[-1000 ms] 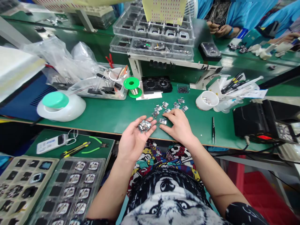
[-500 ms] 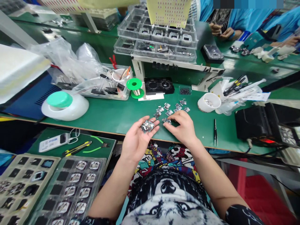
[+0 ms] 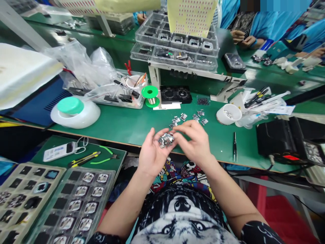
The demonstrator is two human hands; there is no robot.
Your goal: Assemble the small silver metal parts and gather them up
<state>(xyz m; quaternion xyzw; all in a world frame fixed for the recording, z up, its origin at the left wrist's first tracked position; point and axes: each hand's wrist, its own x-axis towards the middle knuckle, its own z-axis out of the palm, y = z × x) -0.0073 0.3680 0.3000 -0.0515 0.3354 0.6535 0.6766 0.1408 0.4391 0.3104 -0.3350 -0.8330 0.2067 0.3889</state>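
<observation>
My left hand (image 3: pixel 152 159) is palm up above the bench's front edge, cradling a heap of small silvery metal parts (image 3: pixel 165 139). My right hand (image 3: pixel 196 142) reaches in from the right, its thumb and fingertips together at the heap's edge. Those fingertips partly hide the parts, so I cannot tell whether a single piece sits between them. Just beyond the hands, several similar loose metal parts (image 3: pixel 183 117) lie scattered on the green bench top (image 3: pixel 122 123).
Behind stand a solder spool (image 3: pixel 151 98), a black two-well holder (image 3: pixel 175 95) and a small box of screws (image 3: pixel 203 100). To the right are a white cup (image 3: pixel 228 114), tweezers (image 3: pixel 235 146) and a black soldering station (image 3: pixel 275 140). A pump bottle (image 3: pixel 76 112) stands left.
My right hand has moved left from the loose parts to the heap in my left palm. Fewer parts lie on the bench, and the heap looks larger. The view has shifted slightly.
</observation>
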